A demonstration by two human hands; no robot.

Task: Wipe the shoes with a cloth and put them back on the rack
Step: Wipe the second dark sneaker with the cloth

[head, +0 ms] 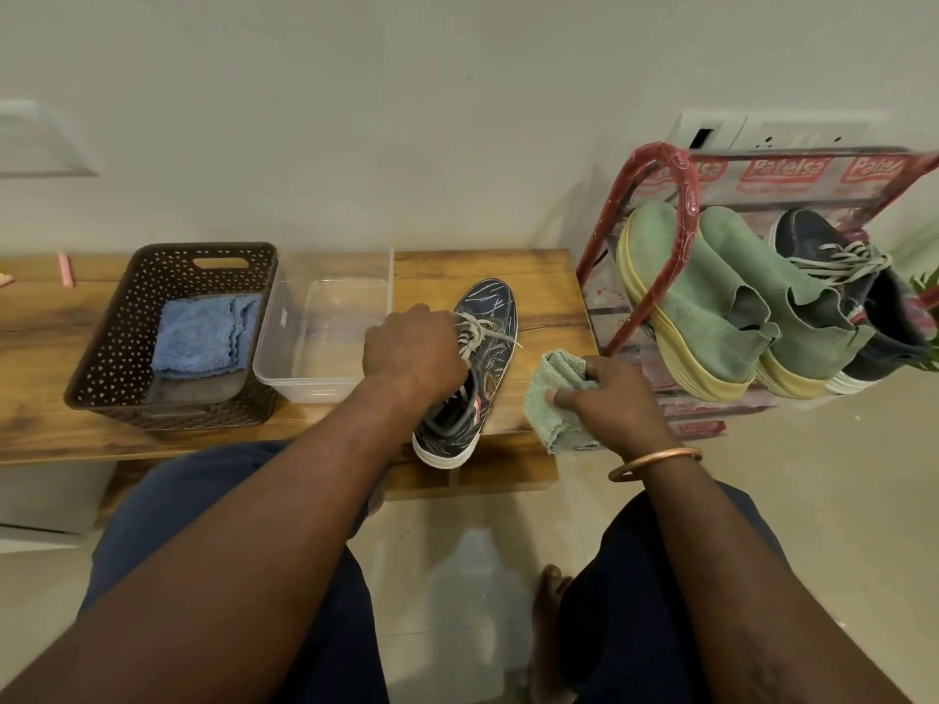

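A low wooden bench (538, 276) runs along a pale wall, seen from above by a seated person in dark trousers. At its right end, on the floor, stands a shoe rack (688, 195) with a red frame. A pair of green slip-on shoes (711, 317) sits tilted on the rack, toes up, and a dark laced shoe (833, 246) sits just beside them on the right.

On the left part of the bench sits a brown perforated basket (127, 307) holding a folded blue cloth (203, 332). Touching its right side is a clear plastic tub (279, 343).

Just right of the tub, a dark patterned sneaker (490, 317) with white laces and a white sole lies on the bench. Its toe points to the wall and its heel is at the front edge. The left hand (414, 355) grips it from above at the laces and opening, fingers curled.

The right hand (604, 393), with a copper bangle (655, 462) on its wrist, pinches a crumpled green cloth (551, 398) between thumb and fingers. The cloth is just beside the sneaker, at the bench's right end.
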